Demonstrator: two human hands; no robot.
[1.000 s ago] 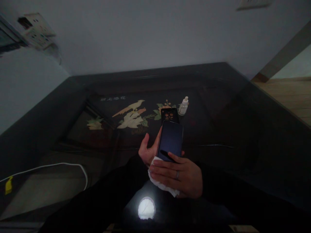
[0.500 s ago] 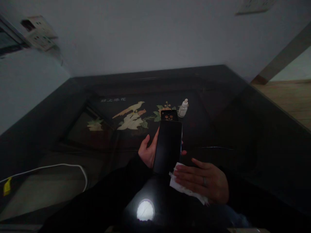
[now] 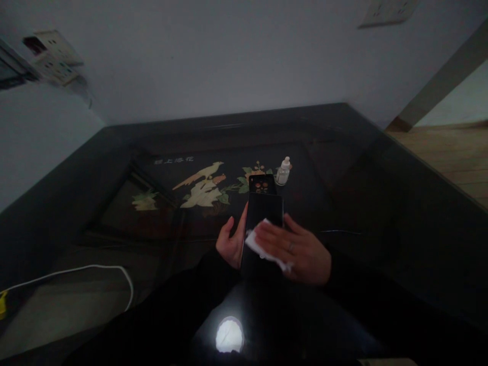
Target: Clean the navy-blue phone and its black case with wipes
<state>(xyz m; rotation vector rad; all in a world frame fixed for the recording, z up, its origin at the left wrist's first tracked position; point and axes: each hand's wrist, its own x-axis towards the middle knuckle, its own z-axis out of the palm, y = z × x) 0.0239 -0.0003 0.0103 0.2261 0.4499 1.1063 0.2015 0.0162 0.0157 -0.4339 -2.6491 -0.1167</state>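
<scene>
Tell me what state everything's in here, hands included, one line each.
Phone: screen dark except a small pale mark, partly covered.
Left hand: holding the phone, thumb spread.
Right hand: laid over the tissue.
Tissue: bunched, seemingly against the screen.
Bottle: upright, white top on.
Black item with round camera spots: partly hidden by the phone.
White cable: loosely curved.

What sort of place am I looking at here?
Probably a room in a home, though a small office isn't ruled out. The signs: a glossy dark table with a bird-and-flower picture, power sockets on the pale wall, and wood-look flooring at right.
</scene>
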